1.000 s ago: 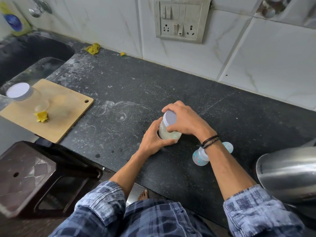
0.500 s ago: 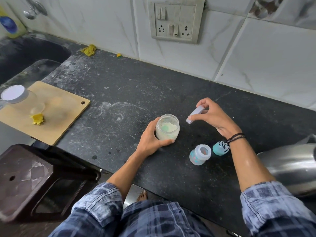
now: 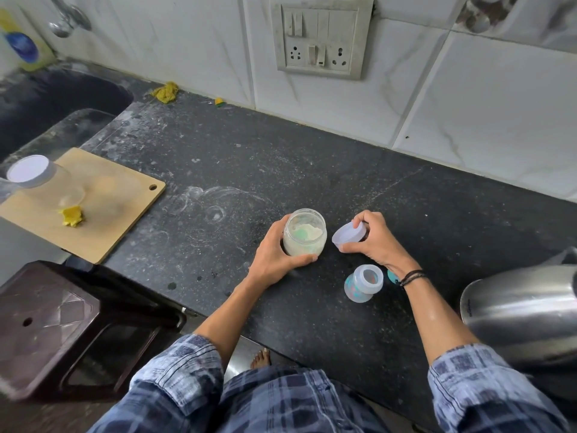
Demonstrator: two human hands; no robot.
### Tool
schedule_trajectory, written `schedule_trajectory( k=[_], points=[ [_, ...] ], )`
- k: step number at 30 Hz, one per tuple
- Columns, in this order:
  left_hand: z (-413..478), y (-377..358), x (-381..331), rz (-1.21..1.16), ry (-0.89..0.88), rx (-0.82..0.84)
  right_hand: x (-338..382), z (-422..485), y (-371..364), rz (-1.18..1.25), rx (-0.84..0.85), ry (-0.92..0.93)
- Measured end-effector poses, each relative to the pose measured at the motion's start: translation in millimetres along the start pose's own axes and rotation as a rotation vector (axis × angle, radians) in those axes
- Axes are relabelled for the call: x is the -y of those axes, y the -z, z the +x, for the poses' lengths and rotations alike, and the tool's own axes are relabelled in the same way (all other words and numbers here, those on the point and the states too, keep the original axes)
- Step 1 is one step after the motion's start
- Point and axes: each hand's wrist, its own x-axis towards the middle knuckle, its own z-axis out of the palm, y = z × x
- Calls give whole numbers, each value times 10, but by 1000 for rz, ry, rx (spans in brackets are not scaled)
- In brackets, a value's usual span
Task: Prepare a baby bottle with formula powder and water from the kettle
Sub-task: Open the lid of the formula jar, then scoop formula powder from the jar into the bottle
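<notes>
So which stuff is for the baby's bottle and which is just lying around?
For the job: powder jar, held by the left hand; its lid, in the right hand; baby bottle; kettle.
Just lying about: cutting board, lidded jar on it, yellow scrap, stool.

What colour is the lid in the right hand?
Pale lavender-white lid, seen in the head view.

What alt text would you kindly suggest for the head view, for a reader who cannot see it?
On a dark countertop, a person's left hand grips an open jar of pale powder while the right hand holds a white lid beside it. An open baby bottle stands near the right wrist, with a steel kettle at the right edge.
</notes>
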Motion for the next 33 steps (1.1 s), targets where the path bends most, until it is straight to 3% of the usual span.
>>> schedule_trajectory(
  k=[10, 18, 25, 33],
  points=[
    [-19, -6, -42, -14, 14, -6, -27, 40, -45, -232, 79, -7],
    [-26, -3, -19, -19, 26, 1, 38, 23, -15, -283, 114, -12],
    [-13, 14, -33, -38, 25, 1, 138, -215, 254, -17, -96, 0],
    [5, 36, -39, -51, -1, 49, 164, -727, 281, 292, -185, -67]
  ],
)
